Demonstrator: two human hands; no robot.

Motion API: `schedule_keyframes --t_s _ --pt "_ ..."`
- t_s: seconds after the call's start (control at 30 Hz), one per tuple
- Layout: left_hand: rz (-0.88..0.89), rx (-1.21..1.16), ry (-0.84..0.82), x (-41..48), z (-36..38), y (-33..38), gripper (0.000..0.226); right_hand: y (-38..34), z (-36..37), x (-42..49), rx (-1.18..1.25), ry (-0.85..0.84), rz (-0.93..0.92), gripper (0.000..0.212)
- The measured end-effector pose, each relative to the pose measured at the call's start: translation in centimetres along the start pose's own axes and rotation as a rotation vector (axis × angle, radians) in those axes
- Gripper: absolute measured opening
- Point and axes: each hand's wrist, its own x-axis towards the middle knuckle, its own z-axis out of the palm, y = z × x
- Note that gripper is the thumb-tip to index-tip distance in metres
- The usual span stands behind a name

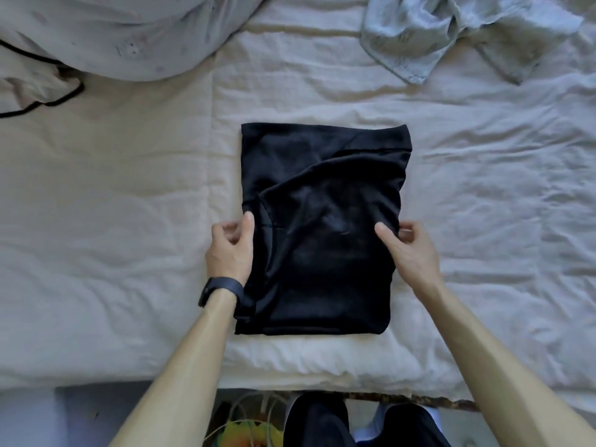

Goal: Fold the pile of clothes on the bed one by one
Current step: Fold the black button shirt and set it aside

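Black folded garment [319,227] lies lengthwise away from the person, both hands' fingers [248,221] pinching its sides.

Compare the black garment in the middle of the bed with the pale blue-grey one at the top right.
The black garment lies flat in a folded rectangle; the pale blue-grey garment is crumpled and unfolded. The black one is pinched at its sides by the left hand and right hand; the pale one lies untouched. Both rest on the bed.
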Motion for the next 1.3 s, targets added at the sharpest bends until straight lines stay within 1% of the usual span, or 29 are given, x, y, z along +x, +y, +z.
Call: schedule_keyframes --t_s 0.1,0.17,0.23,0.33,0.43,0.53,0.6,0.7,0.73,0.8,0.87,0.93,1.0,1.13,1.2,1.27,1.3 --pt "-0.047 0.088 -0.106 -3.9 -1.3 -4.5 0.052 4.6 0.3 -3.5 -0.054 -0.094 0.079 0.039" --pt "-0.102 0.162 -0.229 -5.7 -1.8 -6.9 0.054 7.2 0.6 -5.4 -0.007 -0.178 0.136 0.039" --pt "-0.137 0.187 -0.309 -6.7 -1.8 -8.8 0.054 9.0 1.0 -7.2 0.027 -0.224 0.183 0.030" --pt "-0.194 0.179 -0.294 -6.9 -1.5 -10.1 0.045 10.4 1.4 -8.7 0.077 -0.183 0.195 0.021" --pt "-0.161 0.108 -0.305 -6.4 -1.5 -11.2 0.032 11.6 1.2 -9.0 0.068 -0.141 0.160 0.017" --pt "-0.177 -0.025 -0.383 -6.3 -1.9 -12.9 0.033 12.3 0.8 -9.5 0.163 -0.141 0.152 0.022" --pt "-0.205 -0.107 -0.417 -6.8 -1.9 -13.4 0.031 12.3 0.6 -10.0 0.213 -0.126 0.141 0.020" --pt "-0.258 -0.199 -0.431 -6.9 -1.5 -13.5 0.026 12.6 0.6 -10.3 0.231 -0.116 0.120 0.018" --pt "-0.259 -0.185 -0.435 -6.8 -1.4 -13.5 0.027 12.8 0.6 -10.3 0.229 -0.111 0.110 0.018" --pt "-0.197 -0.088 -0.413 -6.7 -1.4 -13.9 0.027 13.2 0.5 -10.2 0.246 -0.094 0.091 0.016" --pt "-0.175 -0.090 -0.372 -6.7 -1.4 -14.4 0.024 13.6 0.3 -10.1 0.257 -0.093 0.074 0.015" --pt "-0.183 -0.172 -0.369 -7.3 -1.4 -14.8 0.020 13.9 0.2 -10.1 0.268 -0.104 0.062 0.018" --pt "-0.185 -0.190 -0.359 -8.0 -1.1 -15.4 0.013 14.2 0.1 -10.2 0.263 -0.109 0.054 0.026" --pt "-0.151 -0.176 -0.324 -9.3 -0.9 -16.5 0.011 15.1 -0.8 -10.8 0.141 -0.036 -0.005 0.033" --pt "-0.157 -0.200 -0.343 -11.0 -1.0 -17.4 0.007 16.4 -1.6 -12.1 0.090 -0.007 -0.006 0.029" --pt "-0.178 -0.188 -0.356 -13.3 -1.2 -18.9 0.006 18.7 -2.3 -14.3 0.067 -0.013 0.001 0.023" --pt "-0.189 -0.152 -0.360 -14.5 -1.3 -19.8 0.011 19.8 -2.6 -15.6 0.051 -0.017 0.009 0.022"
